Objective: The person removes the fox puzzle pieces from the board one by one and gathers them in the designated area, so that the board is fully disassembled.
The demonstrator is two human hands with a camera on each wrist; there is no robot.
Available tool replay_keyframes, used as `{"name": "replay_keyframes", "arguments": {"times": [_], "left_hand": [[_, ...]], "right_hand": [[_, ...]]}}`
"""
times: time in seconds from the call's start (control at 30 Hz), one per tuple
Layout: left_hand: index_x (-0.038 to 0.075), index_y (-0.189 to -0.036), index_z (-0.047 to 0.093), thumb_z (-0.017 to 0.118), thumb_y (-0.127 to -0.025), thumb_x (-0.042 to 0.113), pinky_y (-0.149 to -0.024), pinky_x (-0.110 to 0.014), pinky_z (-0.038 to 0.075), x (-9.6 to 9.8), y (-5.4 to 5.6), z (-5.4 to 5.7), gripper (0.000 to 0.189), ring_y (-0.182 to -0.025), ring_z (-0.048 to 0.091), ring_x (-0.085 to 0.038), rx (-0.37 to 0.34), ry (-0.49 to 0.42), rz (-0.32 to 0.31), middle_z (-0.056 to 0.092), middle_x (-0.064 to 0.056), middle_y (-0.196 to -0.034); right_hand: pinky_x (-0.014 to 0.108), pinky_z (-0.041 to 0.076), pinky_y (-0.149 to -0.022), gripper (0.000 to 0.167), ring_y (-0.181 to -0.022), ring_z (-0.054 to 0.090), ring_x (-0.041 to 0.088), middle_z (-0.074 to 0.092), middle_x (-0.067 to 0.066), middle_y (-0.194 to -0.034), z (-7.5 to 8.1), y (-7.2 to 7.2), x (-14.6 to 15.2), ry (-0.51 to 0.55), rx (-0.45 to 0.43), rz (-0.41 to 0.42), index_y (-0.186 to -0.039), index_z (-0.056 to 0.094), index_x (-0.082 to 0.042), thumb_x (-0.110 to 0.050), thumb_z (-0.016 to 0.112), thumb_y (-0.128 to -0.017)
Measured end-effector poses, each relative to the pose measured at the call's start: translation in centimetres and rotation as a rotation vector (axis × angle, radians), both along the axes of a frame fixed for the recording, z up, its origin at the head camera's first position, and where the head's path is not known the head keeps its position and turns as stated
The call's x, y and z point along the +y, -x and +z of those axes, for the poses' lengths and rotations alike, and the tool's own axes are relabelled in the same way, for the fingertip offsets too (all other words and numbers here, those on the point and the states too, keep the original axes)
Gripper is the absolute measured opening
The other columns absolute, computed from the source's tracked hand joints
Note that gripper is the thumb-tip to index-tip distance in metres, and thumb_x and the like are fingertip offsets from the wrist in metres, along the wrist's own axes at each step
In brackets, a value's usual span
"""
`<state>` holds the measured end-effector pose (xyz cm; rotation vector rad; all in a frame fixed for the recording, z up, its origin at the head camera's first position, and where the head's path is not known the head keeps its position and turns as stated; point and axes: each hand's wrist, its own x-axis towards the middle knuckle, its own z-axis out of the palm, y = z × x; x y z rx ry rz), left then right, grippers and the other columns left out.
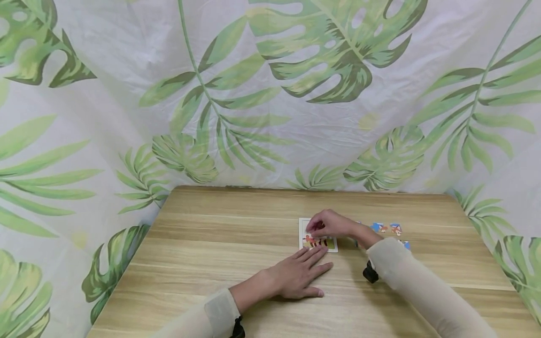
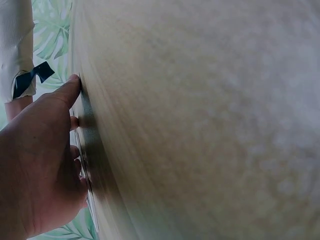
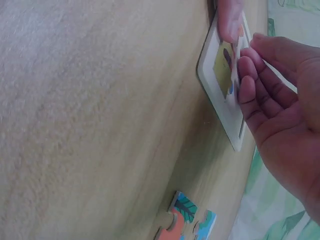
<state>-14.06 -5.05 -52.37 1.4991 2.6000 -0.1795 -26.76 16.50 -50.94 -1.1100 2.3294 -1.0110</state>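
A small jigsaw puzzle in a white frame (image 1: 301, 234) lies on the wooden table, with a striped yellow and dark picture in its lower part. My left hand (image 1: 299, 274) rests flat with fingers spread, its foremost fingertips at the frame's near edge. In the left wrist view, the left hand (image 2: 42, 160) lies low along the tabletop. Over the upper part of the puzzle, my right hand (image 1: 331, 224) has curled fingers and pinches a puzzle piece, mostly hidden by the fingers. The right wrist view shows the right hand's fingertips (image 3: 247, 90) right at the picture, close to a left finger.
Several loose puzzle pieces (image 1: 396, 228) with blue and orange print lie right of the frame, partly behind the right forearm. Some pieces (image 3: 185, 206) show at the bottom of the right wrist view. A leaf-print cloth (image 1: 253, 94) hangs behind the table (image 1: 211, 225).
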Motion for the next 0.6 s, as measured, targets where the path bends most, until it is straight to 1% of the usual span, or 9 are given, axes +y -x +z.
{"name": "replay_keyframes", "arguments": {"times": [0.17,0.33,0.6], "left_hand": [[0.023,-0.171,0.024,0.031,-0.11,0.065,-0.131,-0.043,0.02,-0.05,-0.03,0.07,0.074,-0.165,0.008,-0.026,-0.01,-0.014,-0.007,0.007,-0.013,-0.179],[0.023,-0.17,0.026,0.032,-0.11,0.065,-0.131,-0.042,0.022,-0.12,0.05,0.21,0.074,-0.164,0.011,-0.026,-0.005,-0.022,-0.016,0.01,-0.013,-0.178],[0.023,-0.171,0.024,0.031,-0.11,0.065,-0.131,-0.041,0.021,-0.03,0.32,0.35,0.074,-0.165,0.009,-0.026,-0.012,-0.001,-0.025,0.008,-0.013,-0.178]], "right_hand": [[0.023,0.057,-0.077,0.012,-0.084,0.066,0.004,0.076,0.001,-0.096,-0.32,-0.19,-0.16,0.011,0.012,0.011,-0.108,0.081,-0.002,-0.003,0.076,-0.097],[0.023,0.055,-0.074,0.014,-0.083,0.064,0.006,0.074,0.003,-0.096,-0.45,-0.36,-0.17,0.017,-0.025,-0.004,-0.109,0.081,-0.002,-0.002,0.075,-0.097],[0.023,0.054,-0.071,0.01,-0.078,0.062,0.007,0.072,0.002,-0.091,-0.73,-0.17,-0.09,0.023,-0.078,-0.022,-0.106,0.08,-0.004,-0.003,0.074,-0.098]]}}
